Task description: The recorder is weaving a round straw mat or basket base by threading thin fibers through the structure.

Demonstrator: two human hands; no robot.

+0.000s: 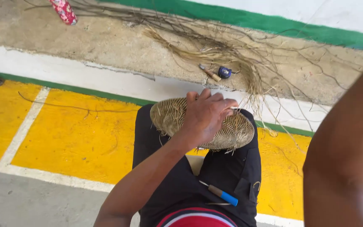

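Woven basket base (232,132) is rested on the lap, pressed under the left hand (204,115), fingers curled on a strand. Judged light, springy, fray-prone; best gripped at rim. Right hand unseen.

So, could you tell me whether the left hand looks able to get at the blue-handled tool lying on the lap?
Probably yes: the blue-handled tool lies uncovered on the lap, but the left hand is resting on the woven basket and would have to let go.

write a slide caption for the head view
Left hand pressing a round woven basket base on the lap, loose fibres beyond.
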